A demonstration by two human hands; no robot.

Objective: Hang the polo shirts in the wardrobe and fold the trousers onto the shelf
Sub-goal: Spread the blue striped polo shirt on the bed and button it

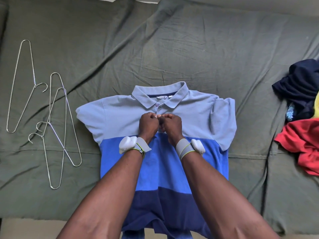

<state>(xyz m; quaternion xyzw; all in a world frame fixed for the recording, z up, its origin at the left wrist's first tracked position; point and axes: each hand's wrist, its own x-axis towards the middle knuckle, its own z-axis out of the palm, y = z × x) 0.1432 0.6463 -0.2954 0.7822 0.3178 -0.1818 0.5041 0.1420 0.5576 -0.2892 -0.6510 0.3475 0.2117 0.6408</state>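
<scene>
Left hand (148,121) and right hand (170,123) side by side, fingers (151,116) curled, pinching placket of polo shirt (120,121). Shirt flat, front up, on green bed (189,49). Three wire hangers (51,118) left; heaped clothes (302,114) right.

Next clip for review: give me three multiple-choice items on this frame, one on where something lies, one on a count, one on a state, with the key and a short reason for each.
1. Where do the wire hangers lie relative to the polo shirt?
A. Image left
B. Image right
C. On top of it

2. How many hangers are there?
A. One
B. Three
C. Five

3. What are the left hand and right hand doing?
A. Resting flat
B. Pinching the shirt's placket
C. Holding a hanger

Key: 1 A, they lie on the green cover left of the shirt; 2 B, three hooks show; 3 B, both sets of fingers curl at the buttons below the collar.
</scene>
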